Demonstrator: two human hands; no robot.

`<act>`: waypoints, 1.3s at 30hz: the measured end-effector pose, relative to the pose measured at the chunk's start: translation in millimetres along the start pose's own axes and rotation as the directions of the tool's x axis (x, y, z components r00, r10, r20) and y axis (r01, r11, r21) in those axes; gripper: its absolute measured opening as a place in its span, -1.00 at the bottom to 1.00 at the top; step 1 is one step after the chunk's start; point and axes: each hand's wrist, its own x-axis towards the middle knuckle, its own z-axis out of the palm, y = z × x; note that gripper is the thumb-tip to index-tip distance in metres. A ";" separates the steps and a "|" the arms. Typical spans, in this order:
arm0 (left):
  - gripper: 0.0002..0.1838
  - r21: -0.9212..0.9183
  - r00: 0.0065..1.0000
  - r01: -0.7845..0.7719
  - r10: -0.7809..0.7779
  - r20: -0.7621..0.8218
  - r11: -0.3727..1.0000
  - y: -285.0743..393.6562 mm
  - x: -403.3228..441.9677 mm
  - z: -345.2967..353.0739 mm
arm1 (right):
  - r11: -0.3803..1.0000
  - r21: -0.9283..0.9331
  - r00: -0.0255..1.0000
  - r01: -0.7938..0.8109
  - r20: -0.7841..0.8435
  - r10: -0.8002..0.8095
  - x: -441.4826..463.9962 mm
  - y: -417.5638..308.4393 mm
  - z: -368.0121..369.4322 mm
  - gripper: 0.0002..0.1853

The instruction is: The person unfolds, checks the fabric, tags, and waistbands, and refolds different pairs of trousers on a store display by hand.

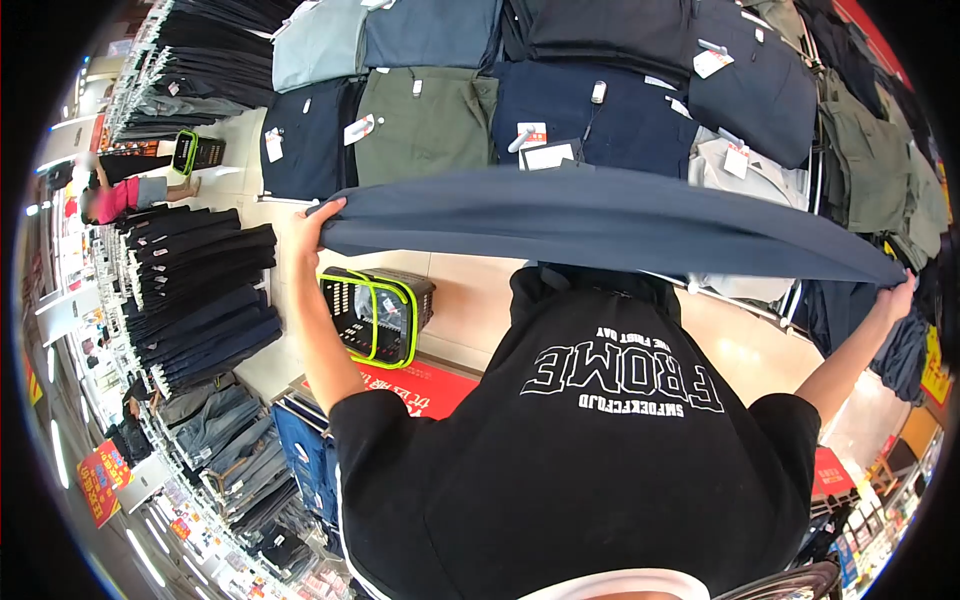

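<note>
Stretched out across the view is a long length of dark blue-grey fabric, seemingly a pair of trousers (600, 222). My left hand (318, 226) is closed around its left end, with the thumb on top. At the far right, my right hand (897, 297) grips the other end. Between the hands the trousers hang slightly slack and partly twisted, above the near edge of a display. Just beyond them lie folded olive trousers (425, 125), folded navy trousers (600, 90) and a light grey garment (735, 165), partly covered by the held fabric.
A black shopping basket with green handles (375, 318) stands on the floor below my left hand. Racks of dark hanging trousers (200, 250) line the left side. A person in pink (120, 200) is farther left, near another basket (205, 153). Olive garments (870, 165) hang at right.
</note>
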 end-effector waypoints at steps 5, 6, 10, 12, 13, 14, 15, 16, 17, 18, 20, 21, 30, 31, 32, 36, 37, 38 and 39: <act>-0.53 -0.236 0.993 -0.066 0.086 0.077 0.969 73.3 -4.6 -38.9 | 0.992 0.090 0.996 0.084 -0.017 -0.083 -0.3 -78.5 30.3 -0.77; -0.60 -0.371 0.977 -0.170 0.205 0.057 0.913 95.5 -34.9 -45.8 | 0.971 0.114 0.976 0.209 0.044 -0.215 3.7 -88.6 20.1 -0.74; -0.57 -0.270 0.964 -0.262 0.236 -0.123 0.927 86.9 -42.7 -49.9 | 0.996 -0.044 0.992 0.084 0.095 -0.079 1.1 -71.3 4.6 -0.71; -0.26 0.076 0.988 -0.126 0.132 -0.078 0.989 32.3 25.3 -54.4 | 0.937 -0.327 0.991 0.120 0.101 -0.092 3.9 -25.5 -0.8 -0.66; -0.25 0.158 0.960 -0.181 0.209 -0.185 0.971 27.4 37.0 -46.6 | 0.953 -0.270 0.982 0.141 0.157 -0.101 -9.3 -11.5 13.1 -0.65; -0.23 0.244 0.914 -0.226 0.292 -0.282 0.943 32.5 44.8 -39.0 | 0.965 -0.209 0.971 0.159 0.210 -0.115 -29.4 -1.4 37.4 -0.64; -0.23 0.260 0.924 -0.234 0.298 -0.241 0.937 57.2 45.3 -37.1 | 0.928 -0.310 0.962 0.207 0.238 -0.134 -57.4 -9.8 65.0 -0.64; -0.22 0.276 0.933 -0.241 0.300 -0.197 0.930 91.6 40.0 -37.0 | 0.877 -0.409 0.952 0.252 0.268 -0.148 -78.8 -22.8 91.9 -0.64; -0.30 0.153 0.940 -0.275 0.299 -0.163 0.949 121.9 32.3 -34.7 | 0.838 -0.418 0.923 0.352 0.305 -0.236 -87.3 -29.6 118.0 -0.63; -0.44 0.026 0.907 -0.383 0.381 -0.181 0.924 162.9 -7.3 -23.7 | 0.819 -0.410 0.905 0.401 0.317 -0.284 -87.7 -39.6 127.9 -0.63; -0.57 -0.058 0.875 -0.450 0.428 -0.225 0.891 192.6 0.7 -48.2 | 0.840 -0.351 0.897 0.413 0.320 -0.307 -85.3 -62.8 142.1 -0.60; -0.61 -0.135 0.867 -0.473 0.432 -0.250 0.871 205.5 -10.2 -53.6 | 0.877 -0.297 0.906 0.377 0.314 -0.283 -81.9 -70.6 144.7 -0.57; -0.50 -0.146 0.982 -0.184 0.177 -0.063 0.972 46.4 63.9 3.0 | 0.875 -0.480 0.988 0.065 0.151 0.010 -102.8 61.4 37.4 -0.49; -0.52 -0.070 0.996 -0.078 0.075 -0.056 0.994 29.4 57.4 32.6 | 0.788 -0.612 0.990 0.073 0.139 0.016 -99.4 95.4 12.4 -0.46; -0.55 0.006 0.998 0.031 -0.031 -0.057 0.999 11.2 51.2 58.8 | 0.679 -0.729 0.992 0.081 0.129 0.020 -92.8 127.2 -14.9 -0.43; -0.76 -0.190 0.971 -0.059 0.013 -0.237 0.980 -98.9 95.7 119.4 | 0.415 -0.909 0.998 0.034 0.055 0.037 -121.7 176.1 -70.3 -0.39; -0.78 -0.300 0.961 -0.103 0.016 -0.278 0.949 -103.3 89.9 125.0 | 0.396 -0.917 0.997 0.045 0.064 0.037 -126.7 175.4 -72.3 -0.39; -0.75 -0.301 0.965 -0.063 -0.019 -0.262 0.952 -106.3 85.9 124.8 | 0.434 -0.901 0.999 0.014 0.033 0.036 -127.2 177.1 -74.4 -0.39; -0.76 -0.325 0.970 -0.072 -0.010 -0.243 0.943 -112.2 83.0 125.1 | 0.475 -0.880 0.999 -0.017 0.001 0.037 -126.5 177.8 -74.7 -0.38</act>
